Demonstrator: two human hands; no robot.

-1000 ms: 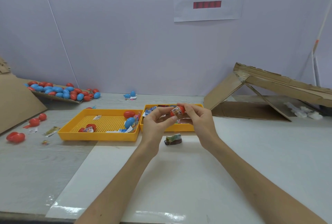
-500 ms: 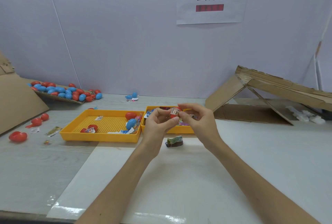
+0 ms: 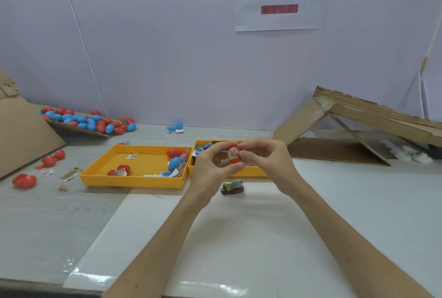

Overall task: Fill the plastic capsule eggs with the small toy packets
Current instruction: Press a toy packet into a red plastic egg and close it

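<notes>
Both hands hold one red capsule egg (image 3: 234,154) above the right yellow tray (image 3: 239,173). A toy packet shows between its two halves. My left hand (image 3: 212,166) grips it from below and the left. My right hand (image 3: 265,156) pinches its top from the right. A folded toy packet (image 3: 232,187) lies on the white mat just in front of the trays. The left yellow tray (image 3: 134,180) holds red and blue eggs and a few packets. More packets fill the right tray, mostly hidden by my hands.
A pile of red and blue eggs (image 3: 88,122) sits on cardboard at the back left. Loose red eggs (image 3: 24,180) and packets lie left of the trays. Folded cardboard (image 3: 358,125) stands at the back right, a cardboard sheet (image 3: 21,135) at the far left.
The red egg has turned more upright between my fingers and the halves have come closer together. Both hands stay in the same spot above the right tray.
</notes>
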